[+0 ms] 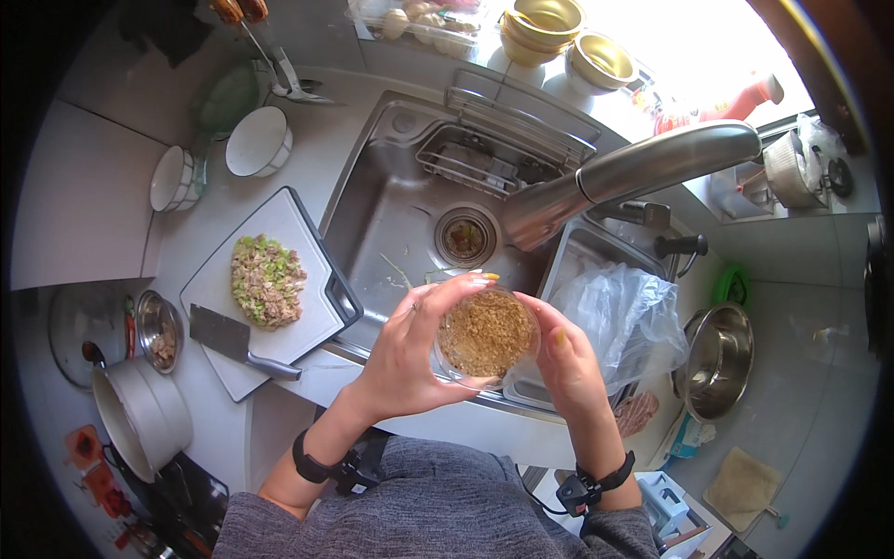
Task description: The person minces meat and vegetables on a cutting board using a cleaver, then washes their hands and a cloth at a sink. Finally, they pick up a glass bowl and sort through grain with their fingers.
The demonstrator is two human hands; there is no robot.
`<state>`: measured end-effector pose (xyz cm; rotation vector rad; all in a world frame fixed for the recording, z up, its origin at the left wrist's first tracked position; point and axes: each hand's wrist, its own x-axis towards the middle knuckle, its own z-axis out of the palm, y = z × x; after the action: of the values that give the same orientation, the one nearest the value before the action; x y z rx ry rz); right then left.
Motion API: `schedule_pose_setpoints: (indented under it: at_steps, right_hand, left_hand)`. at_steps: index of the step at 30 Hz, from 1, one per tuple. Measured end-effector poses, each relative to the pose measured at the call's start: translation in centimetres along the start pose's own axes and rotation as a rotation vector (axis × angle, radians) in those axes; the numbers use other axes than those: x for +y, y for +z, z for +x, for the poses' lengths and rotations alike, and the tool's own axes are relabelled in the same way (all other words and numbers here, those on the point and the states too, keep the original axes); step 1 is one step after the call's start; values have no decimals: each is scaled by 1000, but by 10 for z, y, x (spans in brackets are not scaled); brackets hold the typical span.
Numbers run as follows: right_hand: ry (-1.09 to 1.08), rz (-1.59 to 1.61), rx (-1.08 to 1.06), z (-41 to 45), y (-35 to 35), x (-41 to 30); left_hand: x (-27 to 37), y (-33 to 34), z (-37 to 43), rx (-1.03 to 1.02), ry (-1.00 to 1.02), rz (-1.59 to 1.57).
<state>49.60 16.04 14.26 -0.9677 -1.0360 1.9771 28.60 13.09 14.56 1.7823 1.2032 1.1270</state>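
Observation:
Both my hands hold a clear round container [487, 337] filled with coarse yellow-brown powder or crumbs, above the near edge of the sink. My left hand [419, 346] curves round its left side, and my right hand [567, 360] touches its right side. To the left, a white cutting board [307, 286] with a dark edge carries a heap of chopped meat and green pieces [268, 281]. A cleaver [222, 333] lies across the board's near left part, its metal handle pointing toward me.
Behind my hands are the steel sink [377, 202] and large faucet [632, 168]. Clear plastic bags [618, 321] cover a basin on the right, beside a steel bowl [719, 363]. White bowls [257, 142], a small steel bowl [160, 332] and a pot [143, 416] stand left.

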Motion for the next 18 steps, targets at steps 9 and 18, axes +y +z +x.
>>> schedule_pose_setpoints:
  at_steps: [9, 18]
  right_hand:
    - [-181, -148, 95, -9, 1, -23]
    - [57, 47, 21, -23, 11, -31]
  left_hand:
    - [1, -4, 5, 12, 66, -74]
    - [12, -2, 16, -59, 94, -281]
